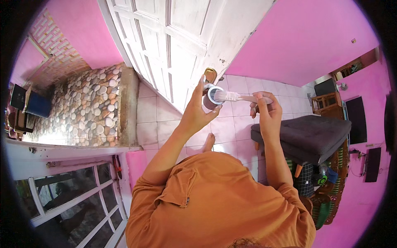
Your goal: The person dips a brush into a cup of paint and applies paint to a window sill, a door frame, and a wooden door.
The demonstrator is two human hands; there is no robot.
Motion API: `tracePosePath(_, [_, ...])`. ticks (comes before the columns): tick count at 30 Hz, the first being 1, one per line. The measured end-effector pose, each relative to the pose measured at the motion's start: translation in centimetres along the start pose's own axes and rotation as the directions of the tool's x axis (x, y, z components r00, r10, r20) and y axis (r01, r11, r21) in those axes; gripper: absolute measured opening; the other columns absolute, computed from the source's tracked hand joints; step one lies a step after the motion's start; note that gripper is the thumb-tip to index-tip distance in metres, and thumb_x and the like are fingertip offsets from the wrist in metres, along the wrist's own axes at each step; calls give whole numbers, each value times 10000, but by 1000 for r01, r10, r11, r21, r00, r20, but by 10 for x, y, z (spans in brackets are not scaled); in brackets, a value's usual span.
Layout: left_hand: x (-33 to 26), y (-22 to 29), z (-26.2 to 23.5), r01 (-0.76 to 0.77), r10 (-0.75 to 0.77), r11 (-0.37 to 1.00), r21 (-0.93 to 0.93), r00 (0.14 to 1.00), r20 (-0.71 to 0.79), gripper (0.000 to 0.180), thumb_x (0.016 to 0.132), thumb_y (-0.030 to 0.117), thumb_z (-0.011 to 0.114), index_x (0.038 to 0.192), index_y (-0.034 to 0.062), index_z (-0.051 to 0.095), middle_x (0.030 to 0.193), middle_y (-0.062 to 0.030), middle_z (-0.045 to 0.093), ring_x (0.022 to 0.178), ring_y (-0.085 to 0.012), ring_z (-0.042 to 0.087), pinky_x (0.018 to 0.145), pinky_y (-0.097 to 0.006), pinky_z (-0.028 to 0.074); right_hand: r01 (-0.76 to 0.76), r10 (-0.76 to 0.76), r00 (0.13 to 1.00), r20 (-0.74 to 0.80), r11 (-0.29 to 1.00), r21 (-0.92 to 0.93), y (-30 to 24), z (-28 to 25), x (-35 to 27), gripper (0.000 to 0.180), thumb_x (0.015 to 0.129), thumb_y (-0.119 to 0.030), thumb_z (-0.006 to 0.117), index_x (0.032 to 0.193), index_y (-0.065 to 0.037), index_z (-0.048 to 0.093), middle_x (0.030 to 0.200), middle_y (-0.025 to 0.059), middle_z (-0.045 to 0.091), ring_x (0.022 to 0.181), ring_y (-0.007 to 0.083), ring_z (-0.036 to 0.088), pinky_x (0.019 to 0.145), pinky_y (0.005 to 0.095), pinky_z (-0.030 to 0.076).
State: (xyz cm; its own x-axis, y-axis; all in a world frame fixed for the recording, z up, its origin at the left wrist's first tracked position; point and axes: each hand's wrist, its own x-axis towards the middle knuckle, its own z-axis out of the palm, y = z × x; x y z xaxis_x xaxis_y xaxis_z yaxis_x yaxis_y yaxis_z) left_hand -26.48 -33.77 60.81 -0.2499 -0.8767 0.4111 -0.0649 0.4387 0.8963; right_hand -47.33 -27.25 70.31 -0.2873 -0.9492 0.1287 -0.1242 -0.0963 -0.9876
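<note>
My left hand (197, 113) is wrapped round a small round can (209, 104), thumb on one side and fingers on the other. The can's open mouth shows a pale grey inside. With my right hand (269, 112) I grip a paintbrush (245, 98) by its handle. The brush lies nearly level, its whitish bristles at the can's mouth; how deep they reach inside I cannot tell. Just beyond the can is a white panelled door (188, 39) with a brass-coloured door handle (210, 75), partly behind my left fingers.
A dark cushioned seat (306, 134) stands at my right, with bags and bottles beside it. On the left are a white-framed window (82, 202), red-handled pliers (117, 167) hanging by it and a pebble-patterned floor (91, 107). Pale tiles (159, 124) lie below my hands.
</note>
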Motion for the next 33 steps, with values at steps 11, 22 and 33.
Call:
tracePosePath(11, [31, 10, -8, -33, 33, 999, -32, 999, -16, 1058, 823, 119, 820, 1618, 9, 132, 1401, -226, 498, 1281, -313, 563, 1087, -434, 478, 64, -59, 993, -98, 997, 47, -12, 7, 18, 231, 1048, -191, 592, 1085, 33, 636, 803, 96, 646, 609, 149, 594, 555, 279, 472])
tracePosePath(22, [58, 13, -11, -67, 69, 997, 27, 994, -80, 1074, 796, 70, 814, 1625, 16, 134, 1363, -184, 558, 1280, -305, 566, 1110, -409, 440, 114, -82, 979, -186, 980, 166, -14, 13, 34, 253, 1053, -199, 576, 1102, 45, 623, 844, 101, 651, 649, 177, 606, 590, 311, 497])
tracePosePath(33, [74, 21, -8, -66, 63, 997, -37, 994, -88, 1076, 780, 92, 819, 1621, 16, 152, 1370, -187, 561, 1279, -305, 567, 1111, -407, 438, 283, -236, 926, -295, 951, 128, -28, 18, 48, 250, 1074, -214, 554, 1120, 24, 616, 832, 97, 657, 673, 180, 624, 628, 324, 521])
